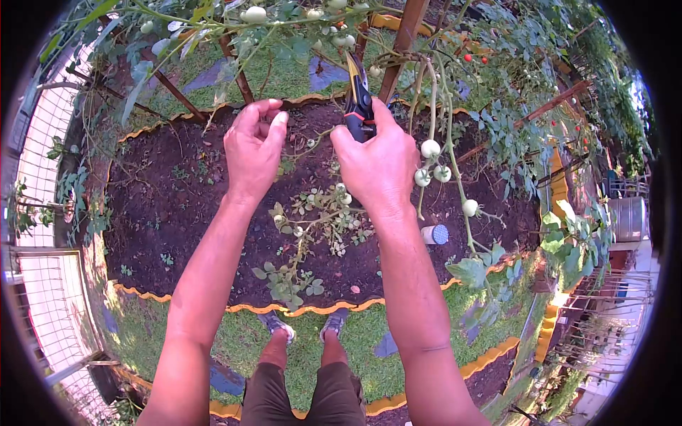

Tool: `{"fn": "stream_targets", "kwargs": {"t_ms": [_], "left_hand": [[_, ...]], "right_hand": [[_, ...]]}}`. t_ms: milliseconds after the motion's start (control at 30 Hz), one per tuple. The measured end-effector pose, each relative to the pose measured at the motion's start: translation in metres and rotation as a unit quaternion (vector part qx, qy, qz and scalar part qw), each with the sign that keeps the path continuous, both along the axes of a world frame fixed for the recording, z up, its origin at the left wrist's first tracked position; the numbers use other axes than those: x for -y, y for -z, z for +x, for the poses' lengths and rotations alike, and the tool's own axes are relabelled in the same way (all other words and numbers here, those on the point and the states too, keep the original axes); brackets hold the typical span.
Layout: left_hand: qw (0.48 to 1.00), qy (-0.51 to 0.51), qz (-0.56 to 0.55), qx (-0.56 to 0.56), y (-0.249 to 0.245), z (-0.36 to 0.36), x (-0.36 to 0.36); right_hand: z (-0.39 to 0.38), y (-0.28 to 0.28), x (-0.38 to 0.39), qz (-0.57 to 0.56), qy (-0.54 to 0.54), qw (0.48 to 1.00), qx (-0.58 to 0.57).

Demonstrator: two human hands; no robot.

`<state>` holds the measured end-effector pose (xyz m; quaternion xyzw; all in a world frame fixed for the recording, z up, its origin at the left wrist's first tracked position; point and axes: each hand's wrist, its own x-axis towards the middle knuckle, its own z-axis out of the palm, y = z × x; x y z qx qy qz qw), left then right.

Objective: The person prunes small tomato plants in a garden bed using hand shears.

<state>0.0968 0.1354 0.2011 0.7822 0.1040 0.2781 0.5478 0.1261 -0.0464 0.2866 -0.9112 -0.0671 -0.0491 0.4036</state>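
My right hand point(380, 160) is closed around pruning shears point(359, 99) with dark, red-trimmed handles. Their blades point up toward the vines beside a wooden stake point(406, 42). My left hand point(254, 149) is raised at about the same height, its fingers loosely curled and the thumb apart from them, with nothing visible inside. Just right of my right hand hangs a tomato stem point(450, 128) bearing pale green tomatoes point(430, 148). Below and between my hands, a leafy tomato branch point(305, 241) with small green fruit spreads over the soil.
Dark soil point(177, 227) fills the bed, bounded by wavy yellow edging point(341, 308). A white cylinder with a blue dotted end point(435, 234) lies near my right forearm. More vines with red tomatoes point(467, 57) stand at upper right. A wire fence point(50, 298) runs along the left.
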Motion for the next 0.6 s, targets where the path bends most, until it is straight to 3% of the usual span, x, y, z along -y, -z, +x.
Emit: {"fn": "stream_targets", "kwargs": {"t_ms": [67, 300, 500, 600], "left_hand": [[0.988, 0.025, -0.132, 0.083, -0.039, 0.023, 0.024], [0.982, -0.086, -0.139, 0.098, -0.067, 0.096, 0.050], [0.961, -0.076, -0.231, 0.128, -0.068, 0.119, 0.056], [0.965, -0.092, -0.202, 0.142, -0.063, 0.125, 0.057]], "right_hand": [[0.002, -0.002, 0.000, -0.010, 0.014, 1.000, 0.006], [-0.004, -0.008, 0.002, 0.045, 0.009, 0.999, 0.013], [-0.016, -0.001, 0.004, 0.090, 0.000, 0.995, -0.039], [-0.028, 0.009, 0.007, 0.090, -0.013, 0.994, -0.053]]}}
